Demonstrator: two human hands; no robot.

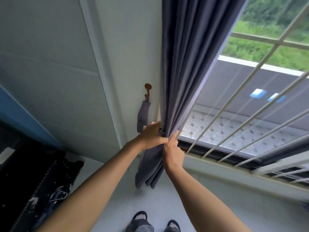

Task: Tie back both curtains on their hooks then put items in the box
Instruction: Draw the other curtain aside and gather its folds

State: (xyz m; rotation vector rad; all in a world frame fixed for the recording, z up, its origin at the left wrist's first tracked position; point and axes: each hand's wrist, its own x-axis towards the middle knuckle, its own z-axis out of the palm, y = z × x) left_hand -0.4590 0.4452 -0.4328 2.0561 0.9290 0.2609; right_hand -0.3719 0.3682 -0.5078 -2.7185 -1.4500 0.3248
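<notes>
A grey-purple curtain [189,64] hangs bunched at the window's left edge. My left hand [154,134] grips the gathered folds from the left at about sill height. My right hand [173,148] pinches the same bunch from the right, just below and touching the left hand. A brown hook [148,91] is fixed to the white wall left of the curtain. From it hangs a matching fabric tieback strap [142,116], whose lower end reaches my left hand. No box is in view.
The window [250,101] with white bars fills the right side above a sill [234,166]. Dark cluttered objects [41,181] lie on the floor at the lower left. My feet in sandals [155,222] stand on the pale floor at the bottom.
</notes>
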